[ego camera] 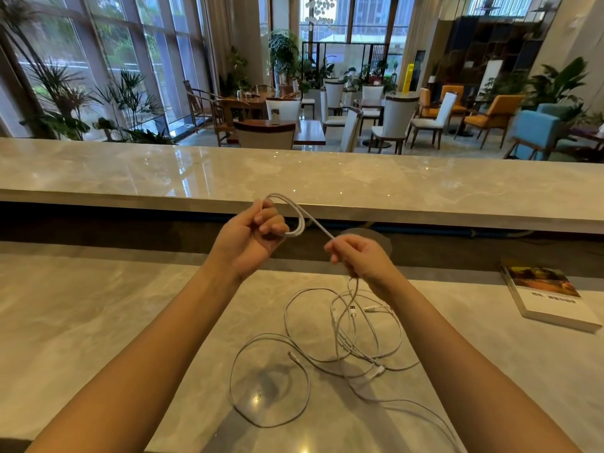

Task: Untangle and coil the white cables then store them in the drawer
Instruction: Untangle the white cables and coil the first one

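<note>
Above the bench [98,322], left hand [250,238] closed around a small coil of white cable [299,220]; right hand [361,256] pinches its taut run. Below, remaining white cables [343,338] lie tangled on the bench. Book [549,294] far right.

Two bare forearms enter from the lower corners of the frame, with no sleeves, watch, bracelet or rings visible. The left hand [250,238], at centre frame, shows short, plain fingernails. The right hand [361,256], just right of centre, is likewise unadorned.
</note>
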`<state>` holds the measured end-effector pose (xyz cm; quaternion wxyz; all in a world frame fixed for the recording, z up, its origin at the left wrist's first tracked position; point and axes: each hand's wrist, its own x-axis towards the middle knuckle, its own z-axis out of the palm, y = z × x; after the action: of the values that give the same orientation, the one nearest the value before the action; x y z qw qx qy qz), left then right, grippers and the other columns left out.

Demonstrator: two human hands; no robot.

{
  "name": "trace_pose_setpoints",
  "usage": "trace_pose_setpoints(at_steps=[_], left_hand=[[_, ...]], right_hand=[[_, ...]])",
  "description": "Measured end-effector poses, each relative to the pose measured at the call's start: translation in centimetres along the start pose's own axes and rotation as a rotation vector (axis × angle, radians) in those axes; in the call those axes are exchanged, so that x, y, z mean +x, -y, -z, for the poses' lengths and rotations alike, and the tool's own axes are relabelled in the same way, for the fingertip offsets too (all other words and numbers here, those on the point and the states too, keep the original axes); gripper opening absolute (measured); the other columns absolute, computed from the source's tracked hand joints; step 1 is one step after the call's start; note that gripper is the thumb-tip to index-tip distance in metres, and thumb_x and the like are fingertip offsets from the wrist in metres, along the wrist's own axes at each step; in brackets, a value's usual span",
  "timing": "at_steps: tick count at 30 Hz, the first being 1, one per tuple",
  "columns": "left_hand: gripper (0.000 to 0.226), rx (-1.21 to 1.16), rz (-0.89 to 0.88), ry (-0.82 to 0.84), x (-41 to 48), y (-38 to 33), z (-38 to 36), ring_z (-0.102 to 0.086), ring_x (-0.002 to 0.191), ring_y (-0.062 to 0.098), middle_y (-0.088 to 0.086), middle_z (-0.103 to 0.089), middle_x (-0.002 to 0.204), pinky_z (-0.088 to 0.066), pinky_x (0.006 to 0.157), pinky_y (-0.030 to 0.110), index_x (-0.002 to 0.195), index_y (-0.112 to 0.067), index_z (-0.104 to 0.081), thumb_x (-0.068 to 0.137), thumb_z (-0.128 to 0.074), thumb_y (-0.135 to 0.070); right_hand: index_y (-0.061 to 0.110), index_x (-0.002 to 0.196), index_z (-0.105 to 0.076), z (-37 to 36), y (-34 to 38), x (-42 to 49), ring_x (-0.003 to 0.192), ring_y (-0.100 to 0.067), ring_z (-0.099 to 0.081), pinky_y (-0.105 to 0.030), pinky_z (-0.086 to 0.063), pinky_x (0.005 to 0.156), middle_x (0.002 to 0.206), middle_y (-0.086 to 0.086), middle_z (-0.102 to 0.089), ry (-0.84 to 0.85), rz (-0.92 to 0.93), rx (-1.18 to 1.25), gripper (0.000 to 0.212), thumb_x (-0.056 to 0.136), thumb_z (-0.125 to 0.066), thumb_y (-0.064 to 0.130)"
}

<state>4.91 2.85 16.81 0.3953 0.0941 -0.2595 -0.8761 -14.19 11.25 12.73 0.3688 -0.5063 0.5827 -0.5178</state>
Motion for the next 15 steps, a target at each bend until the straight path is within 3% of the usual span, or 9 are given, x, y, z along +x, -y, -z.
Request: trace_pose_setpoints(at_steps=[2,5,9,12,15], left_hand=[[0.029,-0.045,-0.035,-0.013,0.2,-0.8,0.0,-0.036,0.046,0.009,-0.003,-0.038,0.054,-0.042,0.050,0.019,0.081,-0.010,-0.050,0.100,-0.032,-0.023],[0.027,0.012,-0.067,-0.013,0.5,-0.7,0.1,-0.039,0.050,0.009,-0.002,-0.041,0.058,-0.044,0.058,0.022,0.082,-0.010,-0.051,0.100,-0.033,-0.021],[0.025,0.843,-0.228,-0.100,0.6,1.2,-0.1,-0.053,0.062,0.010,-0.001,-0.052,0.069,-0.046,0.071,0.025,0.088,-0.013,-0.050,0.101,-0.031,-0.021],[0.022,1.333,-0.263,-0.091,0.4,2.0,0.3,-0.057,0.059,-0.002,0.000,-0.056,0.074,-0.047,0.061,0.012,0.091,-0.014,-0.048,0.102,-0.030,-0.021],[0.022,1.444,-0.059,0.058,-0.2,1.7,1.0,-0.053,0.053,0.003,-0.001,-0.055,0.068,-0.047,0.060,0.018,0.090,-0.014,-0.051,0.101,-0.033,-0.022]], right_hand=[[0.017,0.085,-0.065,-0.2,-2.3,-0.6,0.051,-0.008,-0.042,-0.015,-0.036,0.045,0.064,0.003,-0.059,-0.016,-0.053,-0.187,0.029,0.098,-0.041,0.025],[0.017,0.087,-0.064,-1.5,-3.7,-1.6,0.060,-0.008,-0.051,-0.022,-0.044,0.061,0.068,0.005,-0.059,0.107,-0.096,-0.571,0.033,0.099,-0.037,0.031],[0.017,0.099,-0.063,-4.4,-0.1,-2.1,0.076,-0.013,-0.057,-0.026,-0.044,0.067,0.087,0.001,-0.065,0.279,0.211,-1.108,0.032,0.097,-0.039,0.039],[0.018,0.094,-0.061,-4.4,3.9,-2.1,0.070,-0.009,-0.054,-0.022,-0.044,0.065,0.081,0.005,-0.059,0.147,0.518,-1.083,0.020,0.095,-0.048,0.033],[0.017,0.092,-0.064,-2.3,6.6,-1.3,0.067,-0.005,-0.049,-0.017,-0.039,0.062,0.078,0.008,-0.057,0.018,0.628,-0.996,0.014,0.090,-0.057,0.028]])
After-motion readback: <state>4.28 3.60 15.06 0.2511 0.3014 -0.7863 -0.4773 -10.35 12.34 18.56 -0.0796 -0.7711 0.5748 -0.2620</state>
